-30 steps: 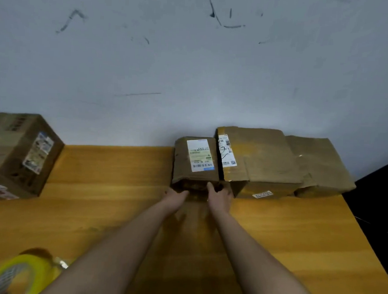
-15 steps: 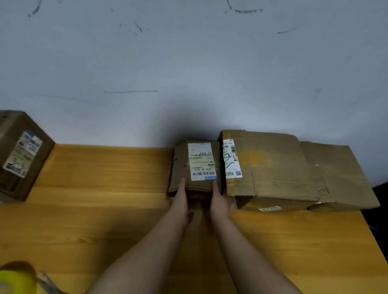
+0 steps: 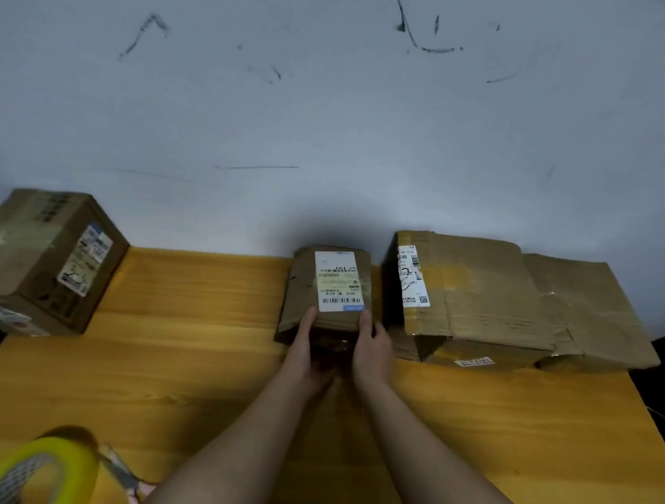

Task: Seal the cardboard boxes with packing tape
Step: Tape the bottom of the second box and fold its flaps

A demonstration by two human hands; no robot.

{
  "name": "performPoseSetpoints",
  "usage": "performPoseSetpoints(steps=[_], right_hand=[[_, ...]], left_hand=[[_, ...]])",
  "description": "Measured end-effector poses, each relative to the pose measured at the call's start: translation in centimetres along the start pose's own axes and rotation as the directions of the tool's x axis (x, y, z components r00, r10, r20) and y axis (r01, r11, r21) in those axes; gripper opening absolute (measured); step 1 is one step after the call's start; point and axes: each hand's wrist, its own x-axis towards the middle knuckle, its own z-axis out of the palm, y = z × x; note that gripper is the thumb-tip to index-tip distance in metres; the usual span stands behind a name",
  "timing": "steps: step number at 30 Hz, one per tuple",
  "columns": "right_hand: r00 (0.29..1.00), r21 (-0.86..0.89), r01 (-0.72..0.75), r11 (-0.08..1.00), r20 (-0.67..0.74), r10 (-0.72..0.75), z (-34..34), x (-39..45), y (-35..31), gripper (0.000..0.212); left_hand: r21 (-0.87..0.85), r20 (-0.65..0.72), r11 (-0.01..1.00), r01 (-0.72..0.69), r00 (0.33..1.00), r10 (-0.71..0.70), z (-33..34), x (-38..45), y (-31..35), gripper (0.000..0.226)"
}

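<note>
on the wooden table [image 3: 201,380], against the wall, both forearms reach straight ahead to the small box [image 3: 327,290] just left of the big flattened box [image 3: 475,294]; the left hand [image 3: 304,346] and right hand [image 3: 372,346] grasp its near end, thumbs on top; the tape roll [image 3: 34,471] lies at the near left

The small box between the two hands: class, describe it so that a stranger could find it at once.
Find the yellow wooden table against the grey wall. Midway along the wall stands the small box, gripped by both hands. Unlike its neighbours, it is narrow, with a white barcode label covering its top.
</note>
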Motion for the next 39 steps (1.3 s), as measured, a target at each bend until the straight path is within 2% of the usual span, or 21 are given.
performPoseSetpoints(steps=[1, 5, 7, 10, 14, 17, 21, 25, 28, 31, 34, 36, 39], right_hand=[[1.000, -0.004, 0.023, 1.000, 0.007, -0.023, 0.2, -0.5, -0.3, 0.058], [0.995, -0.034, 0.097, 0.995, 0.032, -0.096, 2.2, -2.6, -0.5, 0.093], [0.994, -0.066, 0.103, 0.992, 0.036, -0.101, 3.3, -3.6, -0.3, 0.098], [0.992, -0.132, 0.124, 0.983, 0.056, -0.117, 4.8, -6.4, -1.2, 0.089], [0.982, -0.211, 0.176, 0.962, 0.101, -0.157, 7.5, -10.6, -2.0, 0.060], [0.979, -0.239, 0.197, 0.951, 0.092, -0.180, 10.4, -13.6, -1.2, 0.050], [0.993, -0.130, 0.110, 0.985, 0.045, -0.105, 14.3, -18.0, -0.3, 0.043], [0.999, -0.053, 0.046, 0.998, 0.006, -0.046, 17.0, -21.9, 0.6, 0.042], [0.999, -0.030, 0.034, 0.999, -0.015, -0.035, 17.6, -24.1, 1.1, 0.045], [0.997, -0.016, 0.077, 0.997, -0.017, -0.078, 17.3, -25.6, 1.0, 0.036], [0.990, 0.016, 0.141, 0.990, -0.005, -0.141, 17.0, -27.2, 0.6, 0.041], [0.979, -0.002, 0.202, 0.979, 0.003, -0.202, 16.8, -28.2, 0.2, 0.045], [0.927, -0.177, 0.370, 0.912, 0.009, -0.374, 16.8, -29.2, -0.3, 0.048]], left_hand=[[0.001, -0.007, 1.000, 0.002, 1.000, -0.002, -0.5, -0.6, 0.3, 0.048], [-0.019, -0.048, 0.998, -0.055, 0.997, 0.054, -3.1, -3.5, 1.7, 0.049], [-0.008, -0.056, 0.997, -0.077, 0.996, 0.076, -4.6, -4.6, 2.1, 0.051], [0.017, -0.066, 0.995, -0.096, 0.993, 0.097, -7.5, -6.2, 2.9, 0.059], [0.026, -0.092, 0.991, -0.130, 0.987, 0.132, -12.0, -8.7, 4.4, 0.050], [0.054, -0.094, 0.993, -0.107, 0.989, 0.112, -16.2, -11.2, 6.0, 0.040], [0.118, -0.103, 0.993, -0.003, 0.995, 0.016, -22.0, -13.7, 7.7, 0.050], [0.076, -0.087, 0.995, 0.069, 0.994, -0.063, -26.3, -15.5, 8.6, 0.058], [0.088, -0.079, 0.992, 0.091, 0.993, -0.084, -27.8, -16.6, 8.9, 0.068], [0.105, -0.085, 0.990, 0.090, 0.993, -0.081, -29.0, -17.3, 9.0, 0.075], [0.140, -0.082, 0.990, 0.019, 0.997, -0.007, -29.9, -18.3, 8.9, 0.079], [0.173, -0.086, 0.983, -0.063, 0.993, 0.078, -30.1, -18.8, 8.8, 0.092], [0.289, -0.171, 0.928, -0.235, 0.941, 0.291, -29.8, -19.7, 8.5, 0.115]])
